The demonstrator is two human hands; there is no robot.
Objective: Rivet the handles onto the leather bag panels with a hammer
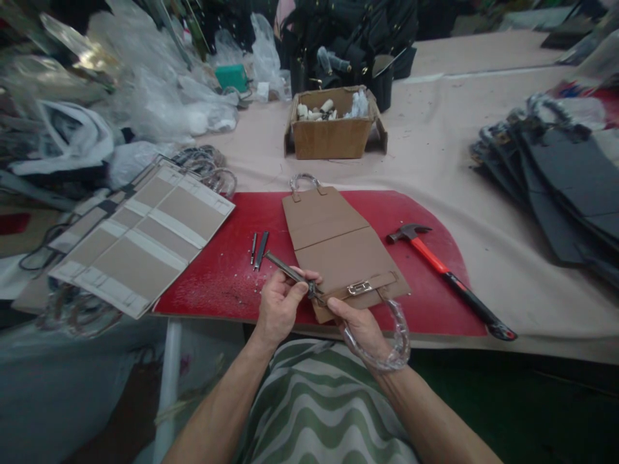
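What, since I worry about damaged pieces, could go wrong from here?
The metal tool in the left hand might slip and scratch the brown panel or nick the right hand, whose fingers are close by. The plastic-wrapped handle lies at the right wrist and could snag. The hammer has its grip end near the front edge, so an elbow could knock it off.
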